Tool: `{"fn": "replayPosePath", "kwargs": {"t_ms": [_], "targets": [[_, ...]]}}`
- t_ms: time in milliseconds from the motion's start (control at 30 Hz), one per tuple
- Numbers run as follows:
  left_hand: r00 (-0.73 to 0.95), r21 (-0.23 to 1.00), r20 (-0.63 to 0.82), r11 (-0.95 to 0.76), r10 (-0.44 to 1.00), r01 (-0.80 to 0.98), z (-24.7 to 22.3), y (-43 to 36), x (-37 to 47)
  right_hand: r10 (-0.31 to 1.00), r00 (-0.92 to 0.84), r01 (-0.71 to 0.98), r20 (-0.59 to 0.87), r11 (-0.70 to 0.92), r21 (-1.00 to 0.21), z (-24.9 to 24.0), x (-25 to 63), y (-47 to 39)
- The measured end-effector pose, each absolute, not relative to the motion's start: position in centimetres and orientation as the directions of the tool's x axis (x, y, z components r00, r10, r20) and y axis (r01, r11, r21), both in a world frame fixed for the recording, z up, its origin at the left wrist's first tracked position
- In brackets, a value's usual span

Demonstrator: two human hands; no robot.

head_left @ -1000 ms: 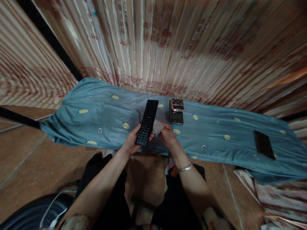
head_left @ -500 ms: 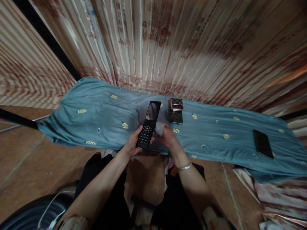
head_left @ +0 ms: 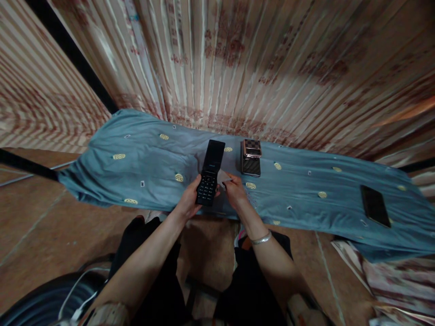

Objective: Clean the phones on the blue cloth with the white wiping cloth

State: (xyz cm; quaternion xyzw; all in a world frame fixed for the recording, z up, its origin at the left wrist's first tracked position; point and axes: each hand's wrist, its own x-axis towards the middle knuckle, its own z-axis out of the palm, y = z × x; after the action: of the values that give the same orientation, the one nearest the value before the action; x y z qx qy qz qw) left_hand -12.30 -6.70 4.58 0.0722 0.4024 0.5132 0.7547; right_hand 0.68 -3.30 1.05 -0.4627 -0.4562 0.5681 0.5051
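Observation:
A black flip phone (head_left: 206,186), unfolded with its keypad and dark screen facing up, is held in my left hand (head_left: 189,199) above the front part of the cloth-covered table. My left fingers wrap round its lower half. Just right of the phone, my right hand (head_left: 235,189) pinches a small greyish cloth (head_left: 223,177) close to the phone's hinge. A silver bracelet (head_left: 262,238) circles my right wrist.
Behind my right hand, a phone with a checkered, copper-edged part (head_left: 251,157) stands on the blue patterned cloth (head_left: 152,158). A dark flat phone (head_left: 375,205) lies far right. Pleated curtains (head_left: 217,68) hang behind the table.
The flip phone has tilted slightly in my left hand, and its screen now looks darker. My right hand has shifted a little with the cloth, which now looks more folded.

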Motion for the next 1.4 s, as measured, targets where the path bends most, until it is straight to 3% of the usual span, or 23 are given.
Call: {"fn": "replayPosePath", "kwargs": {"t_ms": [233,467,567,700,800,900,1033,1200,1400], "targets": [[0.014,0.592,-0.513,0.366,0.858,-0.718,4.2,-6.3,-12.4,0.996,-0.046,-0.101,-0.070,-0.074,-0.992,0.9,0.3,-3.8],[-0.013,0.577,-0.543,0.362,0.839,-0.733,5.0,-5.6,-13.2,0.976,-0.172,-0.113,-0.131,-0.152,-0.982,0.8,-0.9,-5.5],[0.004,0.564,-0.517,0.344,0.856,-0.751,5.2,-5.4,-13.6,0.965,-0.231,-0.034,-0.125,-0.137,-0.990,0.8,-0.9,-5.8],[0.032,0.529,-0.516,0.348,0.856,-0.774,5.3,-5.3,-14.1,0.931,-0.357,0.078,-0.079,-0.054,-0.995,0.8,0.0,-5.3],[0.062,0.497,-0.515,0.357,0.855,-0.791,5.3,-5.2,-14.4,0.927,-0.369,0.149,0.068,0.131,-0.980,0.9,0.9,-5.1],[0.064,0.464,-0.521,0.345,0.851,-0.816,5.4,-5.0,-14.5,0.909,-0.279,0.255,0.311,0.382,-0.888,0.9,1.1,-5.6],[0.070,0.426,-0.522,0.331,0.850,-0.842,5.4,-4.8,-14.5,0.770,-0.332,0.468,0.546,0.636,-0.613,0.9,0.6,-6.6],[0.051,0.410,-0.546,0.320,0.836,-0.854,5.5,-4.7,-14.3,0.675,-0.453,0.594,0.582,0.716,-0.367,1.0,0.2,-7.1],[0.127,0.378,-0.581,0.405,0.804,-0.832,5.8,-5.2,-13.3,0.628,-0.511,0.592,0.587,0.752,-0.289,1.2,-0.5,-7.4]]}}
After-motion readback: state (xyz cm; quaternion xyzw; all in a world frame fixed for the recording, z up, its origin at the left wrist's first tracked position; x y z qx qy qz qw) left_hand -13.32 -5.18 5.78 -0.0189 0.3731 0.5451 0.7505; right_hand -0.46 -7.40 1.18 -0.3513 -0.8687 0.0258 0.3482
